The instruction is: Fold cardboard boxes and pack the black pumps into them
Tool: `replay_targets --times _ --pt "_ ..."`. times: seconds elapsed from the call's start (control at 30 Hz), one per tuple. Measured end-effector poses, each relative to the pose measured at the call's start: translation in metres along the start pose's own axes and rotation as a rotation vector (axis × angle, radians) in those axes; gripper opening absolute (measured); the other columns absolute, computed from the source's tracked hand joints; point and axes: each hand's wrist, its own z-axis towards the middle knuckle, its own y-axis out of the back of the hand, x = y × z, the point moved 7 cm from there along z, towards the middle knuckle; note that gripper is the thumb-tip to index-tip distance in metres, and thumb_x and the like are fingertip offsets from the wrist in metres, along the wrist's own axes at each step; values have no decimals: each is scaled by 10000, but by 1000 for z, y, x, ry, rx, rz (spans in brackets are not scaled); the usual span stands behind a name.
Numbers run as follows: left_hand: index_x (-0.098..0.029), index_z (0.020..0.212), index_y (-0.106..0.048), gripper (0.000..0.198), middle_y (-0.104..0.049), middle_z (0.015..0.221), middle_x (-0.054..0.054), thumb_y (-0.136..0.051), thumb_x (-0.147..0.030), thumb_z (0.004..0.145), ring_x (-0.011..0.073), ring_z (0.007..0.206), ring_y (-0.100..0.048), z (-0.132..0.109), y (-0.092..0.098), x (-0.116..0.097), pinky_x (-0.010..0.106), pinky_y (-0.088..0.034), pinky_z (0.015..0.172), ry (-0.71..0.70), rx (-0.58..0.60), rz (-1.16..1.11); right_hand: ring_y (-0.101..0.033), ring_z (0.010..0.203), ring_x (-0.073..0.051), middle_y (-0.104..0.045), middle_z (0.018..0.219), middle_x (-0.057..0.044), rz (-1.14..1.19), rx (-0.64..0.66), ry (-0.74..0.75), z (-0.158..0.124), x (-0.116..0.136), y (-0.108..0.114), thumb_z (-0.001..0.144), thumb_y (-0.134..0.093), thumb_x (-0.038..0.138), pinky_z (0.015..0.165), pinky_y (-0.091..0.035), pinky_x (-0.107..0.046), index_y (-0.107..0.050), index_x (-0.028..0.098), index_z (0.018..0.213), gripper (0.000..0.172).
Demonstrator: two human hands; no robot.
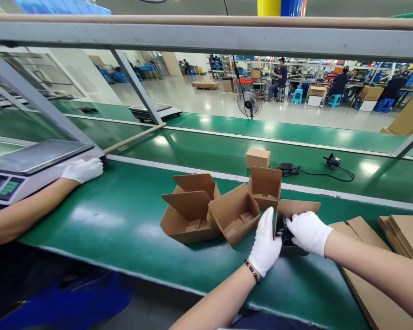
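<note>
My left hand (265, 245), in a white glove with a beaded bracelet at the wrist, grips the left wall of an open brown cardboard box (298, 208). Inside that box lies a bundle of black cable (284, 233). My right hand (308, 233), also gloved in white, reaches into the box with its fingers closed on the cable; the fingertips are partly hidden. To the left stand several more open boxes, among them a tilted box (234, 215), a box with a raised flap (189, 217) and a smaller-looking box (265, 183) behind.
A closed carton (258, 158), a black adapter with cable (287, 168) and a small black pump-like device (332, 160) lie across the white strip. Flat cardboard (406, 233) is stacked at right. At left, another person's gloved hand (84, 169) touches a scale (37, 158). A metal frame beam (206, 39) crosses above.
</note>
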Motion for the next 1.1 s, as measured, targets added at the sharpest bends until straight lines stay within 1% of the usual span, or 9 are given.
replay_targets --times 0.07,0.2,0.37,0.6,0.73,0.83,0.87,1.0,1.1 --pt "-198 1177 -506 389 -510 1216 114 -438 -136 799 280 1207 -413 0 9 -32 516 -322 1022 -294 17 225 -610 686 -302 -593 839 -151 -31 -17 1 1 -1 -7 792 -575 243 570 -465 -380 -567 108 1021 265" --pt "-163 812 -577 221 -573 783 75 -367 -195 876 204 777 -558 -7 -3 -85 368 -450 687 -801 445 545 -601 666 -294 -569 844 -142 -34 -63 -5 1 -3 -18 859 -454 208 534 -462 -372 -564 116 1004 204" --pt "-130 873 -578 216 -574 826 97 -363 -151 866 194 679 -540 1 -5 -105 330 -397 591 -828 559 814 -590 717 -268 -544 919 -133 61 -109 49 -9 -10 -15 858 -495 287 586 -463 -351 -521 134 1093 281" --pt "-127 704 -628 251 -591 712 83 -506 -301 836 222 724 -548 -18 -17 -103 423 -380 821 -946 692 962 -580 733 -266 -558 873 -125 64 -137 -23 -5 -15 -14 829 -520 232 603 -454 -345 -544 103 1013 226" --pt "-144 711 -601 264 -553 665 65 -454 -303 863 210 666 -522 -11 -14 -110 386 -391 700 -948 684 945 -574 736 -239 -596 871 -99 189 -130 93 -32 -26 15 834 -498 217 639 -443 -328 -593 140 962 177" --pt "-152 746 -567 198 -528 679 43 -429 -229 864 181 652 -500 -8 -11 -114 389 -384 746 -948 615 931 -552 672 -162 -597 729 -8 592 -50 236 -62 -70 39 874 -460 310 654 -433 -257 -614 191 716 250" --pt "-157 749 -557 180 -526 690 38 -426 -212 861 176 657 -500 -8 -10 -114 397 -378 776 -950 599 922 -548 670 -158 -589 703 -2 716 -50 173 -64 -98 42 878 -457 379 650 -434 -244 -608 193 675 314" --pt "-174 696 -516 111 -507 651 37 -478 -196 797 187 617 -494 -7 -16 -103 372 -379 648 -936 590 895 -565 781 -196 -615 826 -43 774 -288 -404 -18 -229 14 909 -322 499 713 -427 -274 -632 181 813 454" --pt "-190 649 -513 115 -498 579 34 -524 -224 759 184 523 -469 0 -24 -89 328 -317 505 -927 540 846 -533 952 -260 -551 1087 -132 622 -337 -669 53 -282 -28 872 -434 452 779 -410 -321 -518 131 1162 441"
